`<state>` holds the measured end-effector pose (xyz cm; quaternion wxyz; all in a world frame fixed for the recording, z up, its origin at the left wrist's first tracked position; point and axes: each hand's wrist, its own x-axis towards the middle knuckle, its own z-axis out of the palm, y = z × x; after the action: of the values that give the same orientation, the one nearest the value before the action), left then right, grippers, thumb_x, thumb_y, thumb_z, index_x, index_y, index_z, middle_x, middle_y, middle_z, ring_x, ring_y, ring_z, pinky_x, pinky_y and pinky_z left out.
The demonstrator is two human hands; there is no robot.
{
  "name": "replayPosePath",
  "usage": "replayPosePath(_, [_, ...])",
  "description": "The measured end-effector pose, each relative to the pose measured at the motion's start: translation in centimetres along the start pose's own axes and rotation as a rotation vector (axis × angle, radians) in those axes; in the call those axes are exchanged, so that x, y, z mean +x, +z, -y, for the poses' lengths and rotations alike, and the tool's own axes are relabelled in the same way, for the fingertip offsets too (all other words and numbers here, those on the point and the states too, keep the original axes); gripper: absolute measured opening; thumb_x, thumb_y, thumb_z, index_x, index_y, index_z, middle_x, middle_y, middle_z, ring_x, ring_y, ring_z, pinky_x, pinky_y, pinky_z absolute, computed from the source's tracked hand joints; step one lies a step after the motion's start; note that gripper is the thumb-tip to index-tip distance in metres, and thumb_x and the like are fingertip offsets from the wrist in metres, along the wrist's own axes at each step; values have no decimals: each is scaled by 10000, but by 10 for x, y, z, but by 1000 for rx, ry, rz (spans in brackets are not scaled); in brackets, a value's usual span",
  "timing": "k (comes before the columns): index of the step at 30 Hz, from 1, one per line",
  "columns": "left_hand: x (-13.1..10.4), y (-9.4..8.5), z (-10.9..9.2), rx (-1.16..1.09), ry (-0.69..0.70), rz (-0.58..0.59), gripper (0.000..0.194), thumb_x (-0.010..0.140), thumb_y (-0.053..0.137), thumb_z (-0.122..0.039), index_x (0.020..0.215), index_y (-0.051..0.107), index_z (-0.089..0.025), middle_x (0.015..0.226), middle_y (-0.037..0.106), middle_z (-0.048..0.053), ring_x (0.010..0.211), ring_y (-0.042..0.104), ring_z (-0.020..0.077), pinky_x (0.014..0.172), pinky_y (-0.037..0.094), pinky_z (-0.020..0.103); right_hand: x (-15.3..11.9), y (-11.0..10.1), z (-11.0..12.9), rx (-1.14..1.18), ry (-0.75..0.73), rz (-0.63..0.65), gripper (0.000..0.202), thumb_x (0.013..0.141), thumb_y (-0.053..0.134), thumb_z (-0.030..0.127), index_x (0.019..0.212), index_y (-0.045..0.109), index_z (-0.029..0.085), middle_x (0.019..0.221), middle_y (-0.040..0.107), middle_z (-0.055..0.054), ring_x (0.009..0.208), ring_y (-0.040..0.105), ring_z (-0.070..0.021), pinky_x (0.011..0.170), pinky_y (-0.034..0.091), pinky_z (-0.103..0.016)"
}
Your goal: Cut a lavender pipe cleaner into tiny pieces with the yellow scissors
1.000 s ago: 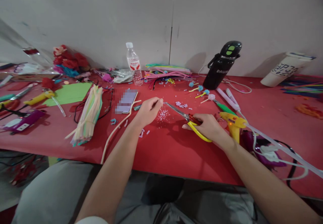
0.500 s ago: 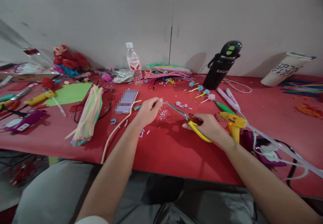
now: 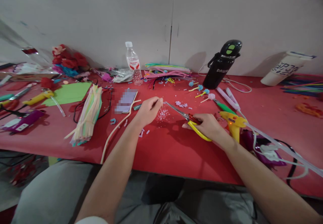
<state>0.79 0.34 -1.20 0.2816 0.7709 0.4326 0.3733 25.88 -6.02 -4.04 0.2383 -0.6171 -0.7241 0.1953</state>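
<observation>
Two hands work at the centre of the frame over one red bench [image 3: 164, 153], with one pair of scissors [image 3: 181, 113] between them. Four small puffs on stems, three blue puffs [image 3: 200, 87] and one pink puff [image 3: 211, 97], lie right of centre. Two yellow glue guns show: one glue gun [image 3: 236, 123] at right, the other glue gun [image 3: 37, 98] at left. There is one clear bottle [image 3: 133, 64], one black bottle [image 3: 219, 70], one white cup [image 3: 280, 70] at upper right and one phone [image 3: 128, 99]. The cut crumbs [image 3: 163, 115] are too many and small to count.

The scissors have slim silver blades, nearly together, and a handle that shows yellow and red. They slant from lower right to upper left, tips towards the left hand [image 3: 149, 111].

The left hand's fingers are pinched shut on a tiny pale scrap [image 3: 164, 102], which sticks out just beside the blade tips; whether they touch, I cannot tell. The right hand [image 3: 208, 125] has its fingers curled closed around the scissors' handle. The crumbs lie just below the scrap, and lilac pieces [image 3: 180, 104] lie above the blades.
</observation>
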Motion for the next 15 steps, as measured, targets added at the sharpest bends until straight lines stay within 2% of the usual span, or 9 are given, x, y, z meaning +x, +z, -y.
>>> replayPosePath(6, [0, -1, 0, -5, 17, 0, 348, 929, 377, -436, 721, 477, -175, 656, 469, -11, 614, 432, 117, 602, 345, 246, -2, -3, 2, 13, -13, -26, 571, 674, 623, 669, 569, 338, 186, 559, 275, 48, 541, 227, -87, 443, 199, -224])
replayPosePath(15, [-1, -1, 0, -8, 24, -14, 342, 925, 384, -450, 753, 493, -175, 683, 486, -2, 633, 439, 121, 600, 344, 239, -3, -3, 5, 26, -12, 5, 555, 679, 638, 643, 567, 345, 185, 559, 283, 47, 542, 239, -88, 448, 201, -223])
